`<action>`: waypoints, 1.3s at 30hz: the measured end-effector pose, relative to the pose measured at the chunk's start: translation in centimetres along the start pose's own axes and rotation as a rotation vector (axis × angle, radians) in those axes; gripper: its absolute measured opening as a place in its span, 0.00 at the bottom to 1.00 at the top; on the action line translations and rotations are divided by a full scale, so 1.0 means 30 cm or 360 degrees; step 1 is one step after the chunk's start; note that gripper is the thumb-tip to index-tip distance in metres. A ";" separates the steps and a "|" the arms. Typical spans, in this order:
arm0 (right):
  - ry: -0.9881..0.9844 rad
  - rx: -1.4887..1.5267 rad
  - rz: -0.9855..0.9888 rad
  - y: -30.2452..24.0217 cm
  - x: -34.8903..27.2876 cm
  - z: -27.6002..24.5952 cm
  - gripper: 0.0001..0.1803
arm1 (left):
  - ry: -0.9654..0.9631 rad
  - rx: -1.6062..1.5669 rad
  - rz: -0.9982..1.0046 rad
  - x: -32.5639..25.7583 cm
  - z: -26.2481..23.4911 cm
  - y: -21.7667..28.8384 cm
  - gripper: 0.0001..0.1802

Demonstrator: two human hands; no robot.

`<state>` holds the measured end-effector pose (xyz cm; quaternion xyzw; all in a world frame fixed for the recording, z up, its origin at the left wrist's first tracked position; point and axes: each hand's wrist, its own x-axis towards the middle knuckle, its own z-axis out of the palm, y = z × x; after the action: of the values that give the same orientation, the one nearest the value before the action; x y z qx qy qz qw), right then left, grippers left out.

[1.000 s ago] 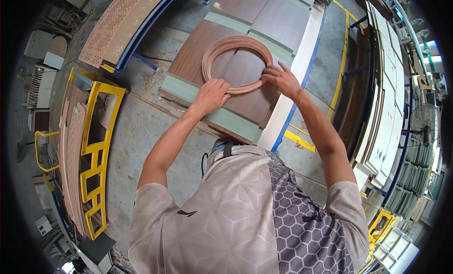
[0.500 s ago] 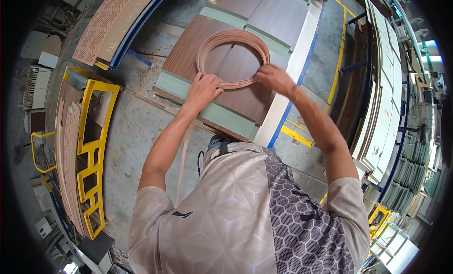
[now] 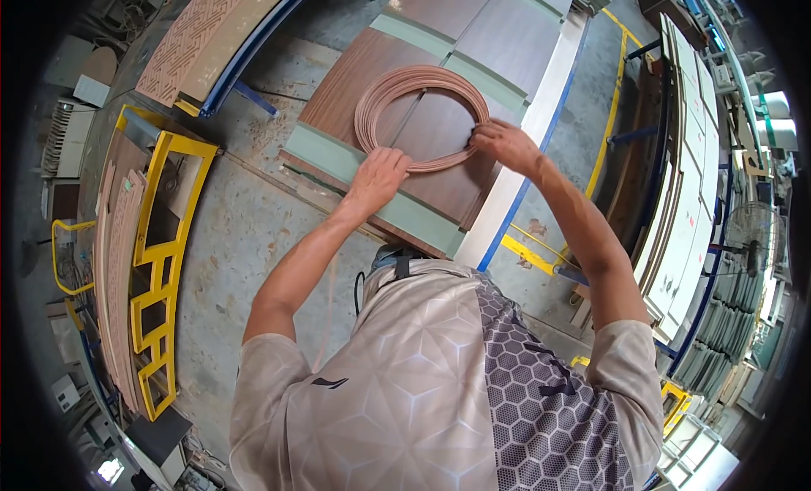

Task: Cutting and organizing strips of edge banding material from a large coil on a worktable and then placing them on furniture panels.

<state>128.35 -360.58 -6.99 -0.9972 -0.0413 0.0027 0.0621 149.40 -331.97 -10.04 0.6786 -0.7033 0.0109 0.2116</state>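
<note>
A coil of pinkish-brown edge banding [image 3: 368, 111] lies as a wide ring on brown wood-grain boards [image 3: 443, 195] in front of me. My left hand [image 3: 380, 180] is closed on the coil's near-left rim, fingers curled over the strip. On the right side, my right hand [image 3: 505, 144] pinches the rim between bent fingers. The boards show through the ring's open middle. Below my left forearm a loose length of strip hangs down, faint and blurred.
Pale green strips [image 3: 422, 224] cross the boards, and a long white rail with a blue edge [image 3: 498, 208] runs along their right. A yellow metal frame [image 3: 173, 275] stands left beside patterned panels [image 3: 118, 280]. Stacked white panels [image 3: 684, 212] rest at right.
My view has shifted slightly, so the boards sit lower and further right. My right hand has shifted its hold along the rim; the left stays on the near-left side.
</note>
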 end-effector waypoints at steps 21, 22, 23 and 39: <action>0.0059 0.0199 -0.0058 -0.335 0.090 0.079 0.18 | -0.0227 0.0032 -0.0033 -0.016 0.076 0.104 0.12; 0.0057 0.0190 -0.0061 -0.271 0.058 0.076 0.18 | -0.0199 -0.0042 -0.0068 -0.012 0.065 0.114 0.12; 0.0010 0.0138 -0.0048 -0.171 0.019 0.059 0.16 | -0.0112 0.0011 -0.0044 -0.008 0.054 0.099 0.13; 0.0158 0.0068 -0.0098 -0.017 -0.029 0.013 0.10 | -0.0143 -0.0047 0.0025 0.042 0.012 0.027 0.13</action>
<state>127.44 -360.11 -7.32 -0.9928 -0.0687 -0.0479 0.0852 148.52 -333.20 -9.74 0.6697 -0.7175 -0.0281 0.1897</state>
